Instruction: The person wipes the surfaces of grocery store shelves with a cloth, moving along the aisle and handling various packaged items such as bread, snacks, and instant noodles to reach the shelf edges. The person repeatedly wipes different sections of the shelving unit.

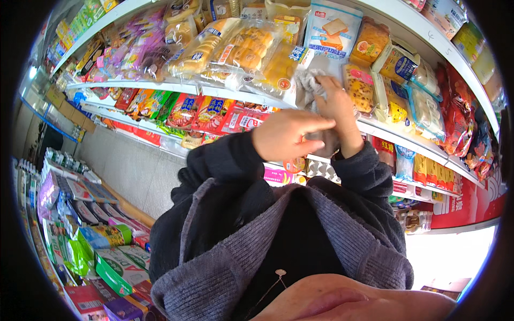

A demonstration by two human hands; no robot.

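Observation:
My right hand is on a crumpled grey cloth at the shelf, between packs of bread. The cloth lies partly under its fingers and hangs over the shelf edge. My left hand is in front of the shelf, fingers apart, near the right wrist, with nothing seen in it. Left of the cloth lies a clear pack of yellow bread rolls; to its right stands a pack of spotted bread. A blue and white toast bag stands behind.
The white shelf edge runs across before me. Red snack packets fill the lower shelf at left, and an egg tray sits low ahead. Stacked boxes stand at lower left beside the tiled floor.

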